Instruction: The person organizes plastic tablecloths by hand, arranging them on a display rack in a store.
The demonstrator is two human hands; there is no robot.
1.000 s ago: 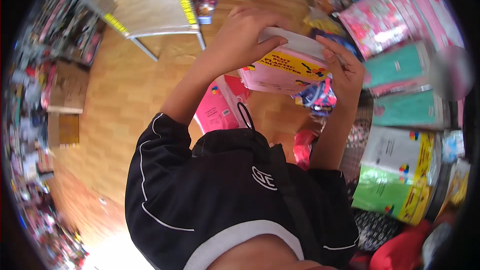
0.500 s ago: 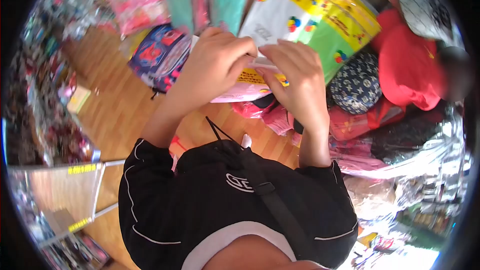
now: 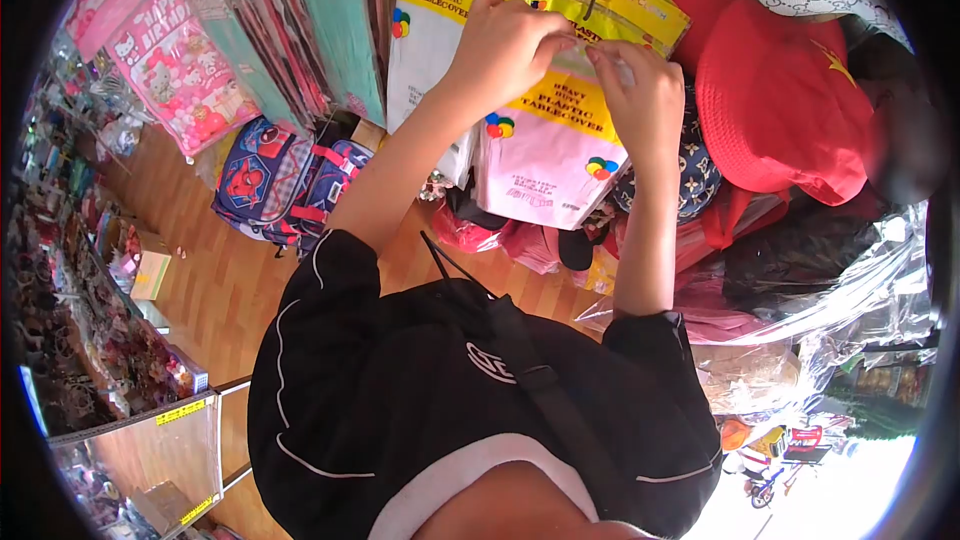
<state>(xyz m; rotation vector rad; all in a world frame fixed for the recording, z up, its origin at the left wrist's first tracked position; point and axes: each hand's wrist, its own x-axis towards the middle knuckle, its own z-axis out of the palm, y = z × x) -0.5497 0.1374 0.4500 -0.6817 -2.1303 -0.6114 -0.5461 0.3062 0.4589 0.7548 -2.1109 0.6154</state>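
Note:
A pink packaged plastic tablecover (image 3: 540, 165) with a yellow label hangs upright between my hands, its top edge pinched. My left hand (image 3: 510, 50) has its fingers closed at the upper left of the pack. On the right, my right hand (image 3: 640, 90) grips the upper right edge between thumb and fingers. Behind, a metal hook (image 3: 592, 2) sticks out in front of more yellow-labelled packs (image 3: 655, 15). Just left hangs a white tablecover pack (image 3: 425, 50).
Green and pink packs (image 3: 340, 30) hang at the upper left, above a blue backpack (image 3: 265, 175). Red caps (image 3: 780, 100) and a patterned cap hang at the right. A shelf of small goods (image 3: 100, 320) runs along the left.
The view has shifted. Both hands have moved up and farther out with the pink pack, which now hangs upright with its front showing near the hook.

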